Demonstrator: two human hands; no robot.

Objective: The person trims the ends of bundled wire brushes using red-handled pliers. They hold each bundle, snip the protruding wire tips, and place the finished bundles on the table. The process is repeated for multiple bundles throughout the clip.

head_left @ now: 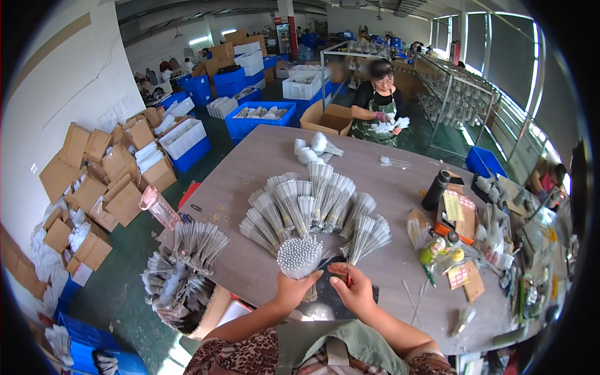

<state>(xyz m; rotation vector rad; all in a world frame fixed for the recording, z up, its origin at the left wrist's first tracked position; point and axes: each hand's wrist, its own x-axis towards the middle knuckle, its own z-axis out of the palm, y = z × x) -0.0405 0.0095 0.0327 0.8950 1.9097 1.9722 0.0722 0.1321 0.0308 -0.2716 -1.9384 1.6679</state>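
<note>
My left hand [292,291] is closed round a bundle of thin stems [300,257], its round face of white tips turned up toward me. Close beside it, my right hand [353,289] is closed too, thumb and fingers together. A small red and dark thing shows at its fingers, too small to name. Both hands are over a dark mat [331,303] at the table's near edge. Just beyond them, several similar bundles of thin stems [290,203] lie fanned out, tied at their narrow ends. Another fanned bundle [369,239] lies right by my right hand.
The brown table [250,156] also bears white-tipped bundles [319,149], a black bottle [436,190] and a yellow-green bottle [432,251]. More stems fill a box [187,294] at left. Across the table, a co-worker [378,103] handles white pieces. Cardboard boxes [119,169] and blue crates [259,119] stand around.
</note>
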